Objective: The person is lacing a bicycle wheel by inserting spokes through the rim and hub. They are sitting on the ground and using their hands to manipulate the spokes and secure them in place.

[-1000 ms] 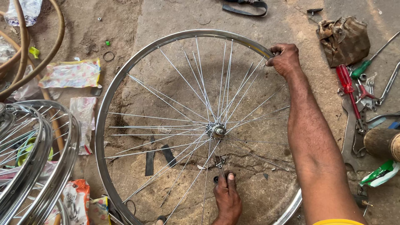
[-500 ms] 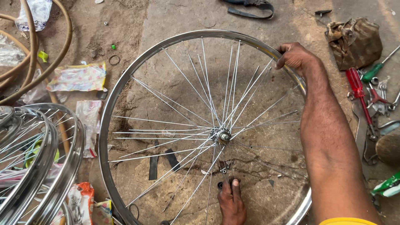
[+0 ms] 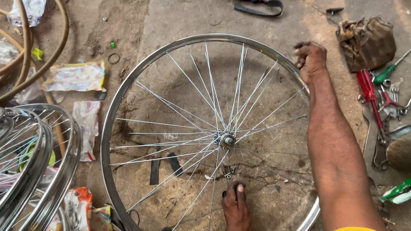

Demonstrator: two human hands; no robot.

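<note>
Here, a pale rectangular packet [image 3: 75,77] lies left of the wheel [image 3: 128,85].

At far left, stacked shiny chrome wheel rims [image 3: 34,162] beside curved tan rubber hose [image 3: 25,51]. Nearby, crumpled flowered plastic wrapper [image 3: 75,77] on dusty concrete ground [image 3: 192,21]. At upper right, crumpled brown cloth rag [image 3: 367,42]. Below it, red-handled screwdriver [image 3: 369,92], green-handled screwdriver [image 3: 387,72] and grey metal spanners [image 3: 379,141] lying close together. At top edge, black rubber strap [image 3: 258,7].
</note>
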